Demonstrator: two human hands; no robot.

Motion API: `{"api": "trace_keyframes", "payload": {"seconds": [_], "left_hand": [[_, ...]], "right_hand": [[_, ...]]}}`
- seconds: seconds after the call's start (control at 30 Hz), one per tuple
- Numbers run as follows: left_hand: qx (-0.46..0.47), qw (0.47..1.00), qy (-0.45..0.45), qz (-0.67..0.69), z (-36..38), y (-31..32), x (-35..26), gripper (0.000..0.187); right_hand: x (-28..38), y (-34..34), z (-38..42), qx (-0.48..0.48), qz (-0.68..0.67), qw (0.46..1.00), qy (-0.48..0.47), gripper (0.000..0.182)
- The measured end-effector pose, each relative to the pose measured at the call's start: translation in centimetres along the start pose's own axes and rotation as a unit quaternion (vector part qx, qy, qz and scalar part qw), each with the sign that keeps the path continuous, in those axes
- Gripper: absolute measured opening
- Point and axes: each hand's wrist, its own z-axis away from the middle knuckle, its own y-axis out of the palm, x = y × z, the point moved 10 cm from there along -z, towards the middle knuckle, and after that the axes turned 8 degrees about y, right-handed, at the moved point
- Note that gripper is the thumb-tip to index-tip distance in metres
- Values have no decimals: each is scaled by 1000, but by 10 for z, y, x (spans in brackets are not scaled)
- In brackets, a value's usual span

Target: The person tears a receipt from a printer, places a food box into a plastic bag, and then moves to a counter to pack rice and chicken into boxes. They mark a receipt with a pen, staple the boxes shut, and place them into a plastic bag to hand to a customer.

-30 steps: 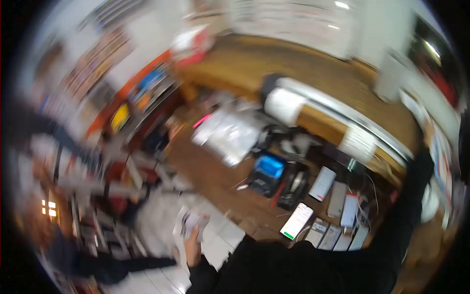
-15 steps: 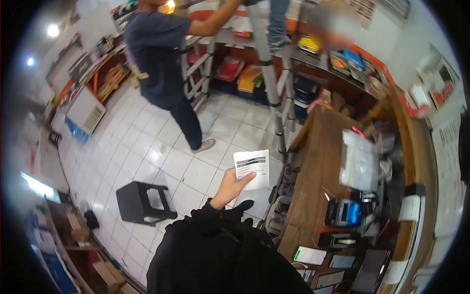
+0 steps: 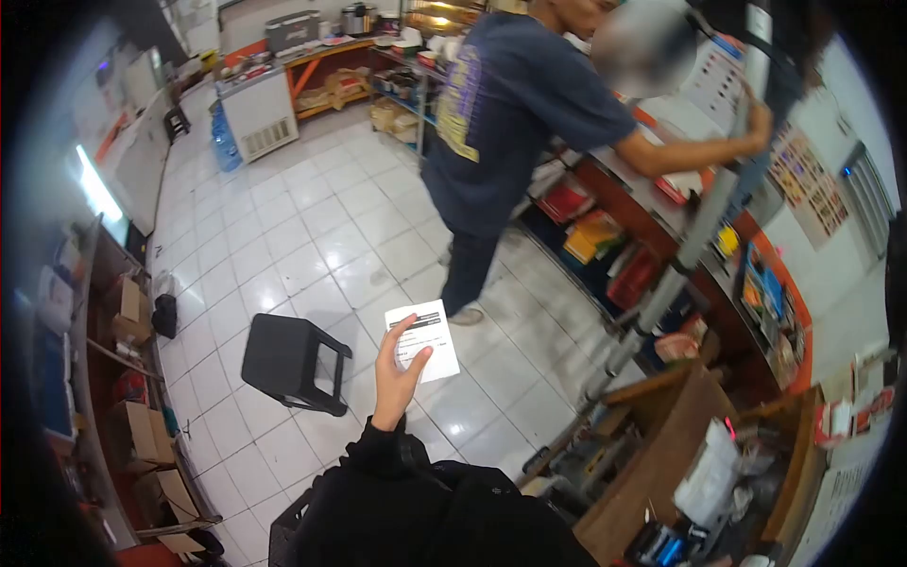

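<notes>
My left hand (image 3: 401,373) is closed on a small white printed slip (image 3: 436,352), with the thumb and a finger lying across its front. The slip carries dark bands and small print, too small to read. It is held above the tiled floor, in front of my black sleeve (image 3: 373,452). My right hand does not show. Left of the slip, apart from my hand, a black plastic stool (image 3: 295,364) stands on the tiles.
Beyond the slip, a person in a dark T-shirt (image 3: 529,90) grips a metal ladder (image 3: 694,250). A wooden desk (image 3: 652,463) with a printer-like device (image 3: 661,545) stands at right. Shelves with cardboard boxes (image 3: 146,437) line the left. A white chest freezer (image 3: 257,115) is at the back.
My view has turned left, so the desk and ladder sit further right. The slip has shifted left in view, still in my left hand; a finger now also lies over its front.
</notes>
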Motion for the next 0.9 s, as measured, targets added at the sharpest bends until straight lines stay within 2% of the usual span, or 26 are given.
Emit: {"api": "trace_keyframes", "payload": {"seconds": [0.03, 0.07, 0.1, 0.13, 0.17, 0.23, 0.3, 0.33, 0.4, 0.43, 0.47, 0.53, 0.57, 0.63, 0.7, 0.77, 0.83, 0.87, 0.9], "left_hand": [[-27, 1000, 4, 0, -12, -26, 6, 48], [-41, 998, 21, -31, -26, -52, 11, 55], [-47, 998, 26, -39, -43, -74, 14, 55], [-76, 997, 25, -1, -59, -99, 16, 57], [-106, 993, 22, 36, -73, -124, 20, 59], [-98, 994, 33, -16, -105, -155, 21, 66], [-102, 991, 56, -64, -143, -177, 16, 72], [-82, 995, 28, -39, -163, -184, 25, 77], [-70, 997, 16, -8, -204, -200, 47, 78], [-64, 998, 15, 13, -217, -200, 53, 78], [-65, 998, 3, 7, -242, -210, 70, 78], [-44, 997, 33, 50, -288, -213, 93, 80], [-55, 997, 23, 49, -310, -220, 111, 80], [-19, 997, 68, 14, -363, -224, 132, 84], [-29, 997, 75, -15, -421, -236, 161, 86], [-19, 994, 88, -63, -491, -248, 180, 89], [-2, 995, 85, -55, -556, -261, 208, 90], [9, 988, 93, -125, -585, -273, 216, 90], [6, 987, 97, -127, -589, -277, 211, 90]], "right_hand": [[58, 37, 33, 73, -61, 995, -10, 34], [118, 68, 74, 162, -112, 980, -7, 35], [175, 87, 117, 215, -316, 919, 102, 33], [263, 78, 143, 273, -374, 886, 28, 31], [330, 74, 173, 301, -509, 806, 33, 29], [426, 73, 228, 412, -563, 716, 23, 25], [517, 40, 253, 436, -581, 684, -69, 26], [547, 35, 268, 448, -581, 676, -65, 26], [610, 19, 311, 517, -620, 583, -90, 24], [623, 16, 323, 529, -617, 577, -87, 24], [652, 10, 347, 565, -612, 546, -94, 22], [696, 6, 391, 621, -607, 486, -99, 19], [713, 4, 408, 630, -601, 479, -107, 19], [753, 8, 447, 671, -590, 436, -110, 19], [792, 32, 487, 699, -600, 386, -52, 19], [846, 59, 517, 689, -595, 407, -80, 20], [912, 87, 545, 711, -571, 406, -64, 21], [953, 90, 541, 703, -574, 417, -54, 21], [972, 88, 534, 684, -597, 410, -86, 21]]}}
